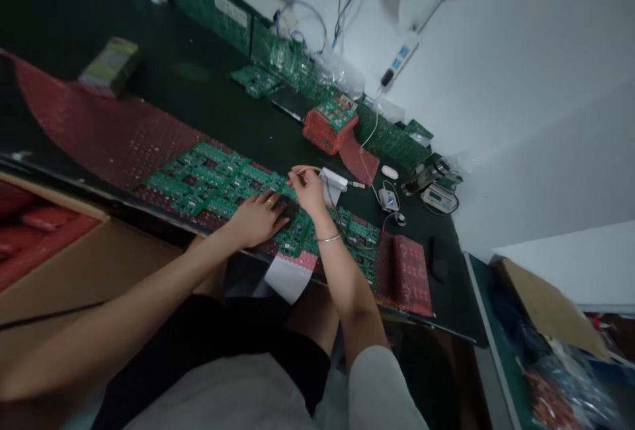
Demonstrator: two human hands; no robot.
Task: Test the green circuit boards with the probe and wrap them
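My left hand (258,219) rests on a sheet of green circuit boards (206,175), fingers spread and partly bent, a ring on one finger. Just right of it, my right hand (307,190) is closed in a pinch above the boards. A thin cable (311,168) runs from its fingertips and loops back over the hand; whatever is at the cable's end is too small to make out. More green boards (364,231) lie right of my right wrist. Red bubble wrap (143,132) lies under the boards.
At the back stands a red-wrapped stack of boards (330,124). A small device with a screen (389,200) and a meter (439,198) stand to the right. Folded red bubble wrap (413,274) lies near the front edge. A yellow-green box (110,66) sits at left.
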